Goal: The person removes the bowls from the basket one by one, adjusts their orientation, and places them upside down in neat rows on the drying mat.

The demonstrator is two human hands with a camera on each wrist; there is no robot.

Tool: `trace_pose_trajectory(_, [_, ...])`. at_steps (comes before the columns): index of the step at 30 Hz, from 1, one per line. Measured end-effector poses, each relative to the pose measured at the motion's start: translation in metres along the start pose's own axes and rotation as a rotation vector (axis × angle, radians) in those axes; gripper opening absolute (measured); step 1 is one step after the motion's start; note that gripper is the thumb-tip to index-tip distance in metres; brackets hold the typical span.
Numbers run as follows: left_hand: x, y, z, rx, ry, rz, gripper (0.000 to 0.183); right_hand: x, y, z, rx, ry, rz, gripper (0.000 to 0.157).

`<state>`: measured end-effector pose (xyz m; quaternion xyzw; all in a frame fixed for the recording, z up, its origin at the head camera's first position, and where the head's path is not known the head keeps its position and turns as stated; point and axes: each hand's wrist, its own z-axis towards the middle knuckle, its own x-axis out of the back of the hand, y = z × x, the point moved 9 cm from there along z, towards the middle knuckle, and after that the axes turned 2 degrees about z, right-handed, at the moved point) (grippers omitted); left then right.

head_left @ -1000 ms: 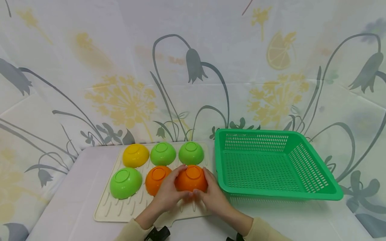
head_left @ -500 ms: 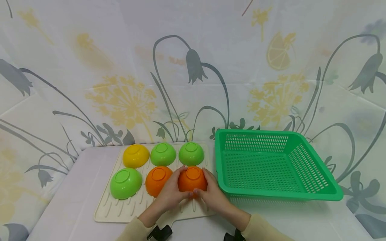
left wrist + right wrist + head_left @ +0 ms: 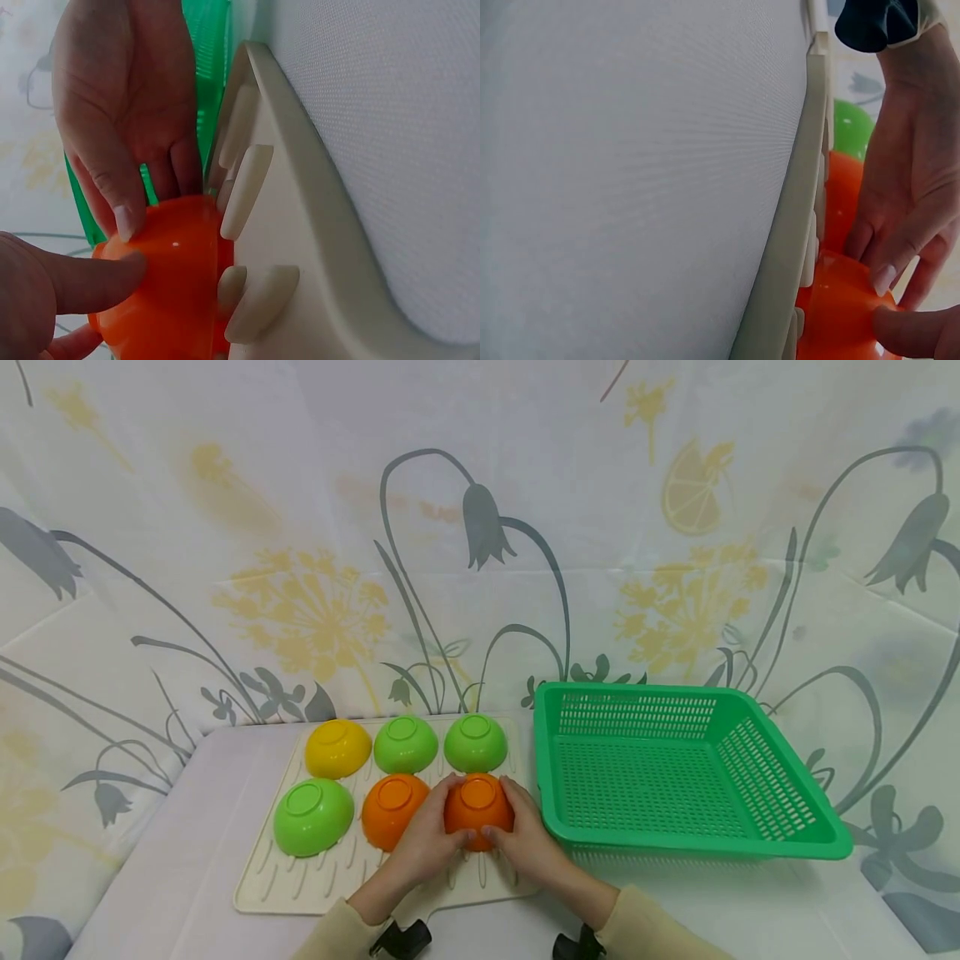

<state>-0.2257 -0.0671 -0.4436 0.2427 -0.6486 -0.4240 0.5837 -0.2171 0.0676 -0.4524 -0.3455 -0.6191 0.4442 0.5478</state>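
An upside-down orange bowl [image 3: 478, 802] sits at the front right of a cream draining tray [image 3: 285, 893], its rim down among the raised ridges. My left hand [image 3: 427, 839] holds its left side and my right hand [image 3: 534, 843] its right side, both thumbs on the near wall. In the left wrist view, the thumb touches the orange wall. A second orange bowl [image 3: 392, 810] stands just left of my left hand, partly covered by it. Also upside down on the tray are a large green bowl [image 3: 312, 827], a yellow bowl [image 3: 337, 756] and two green bowls [image 3: 405, 752] behind.
A green perforated plastic basket [image 3: 637, 785] stands right of the tray, close to my right hand. Behind the white-covered table [image 3: 180, 852] hangs a flower-printed cloth [image 3: 315, 510].
The held orange bowl has shifted slightly right and looks a little smaller than a second ago. My hands have moved slightly with it; the other bowls and the basket stay put.
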Motion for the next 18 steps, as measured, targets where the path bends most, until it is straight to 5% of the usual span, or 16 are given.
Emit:
trace_pose_trajectory(11, [0.002,0.001,-0.001,0.005,0.007,0.023,0.067,0.003,-0.002,0.001,0.019,0.011,-0.005,0.073])
trace_pose_trajectory(18, [0.009,0.003,-0.004,-0.002,0.005,-0.034,0.067,0.0,-0.015,-0.004,0.124,0.023,-0.057,0.07])
